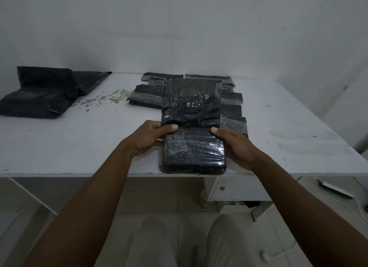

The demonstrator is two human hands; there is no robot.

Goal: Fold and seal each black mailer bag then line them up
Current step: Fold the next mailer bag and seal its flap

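A filled black mailer bag [193, 150] rests at the front edge of the white table [69, 139], its empty upper flap standing up and creased above the packed part. My left hand [152, 136] grips the bag's left side, thumb on the fold line. My right hand [233, 144] holds its right side, thumb also on the fold. Behind the flap lie several folded black mailers [146, 95] with grey sealing strips, set in rows, partly hidden by the raised flap.
A pile of black mailer bags [39, 93] sits at the table's far left by the wall. Dried stains [103, 100] mark the tabletop between pile and rows. A drawer unit [237, 188] and white cables [338, 205] are below at right.
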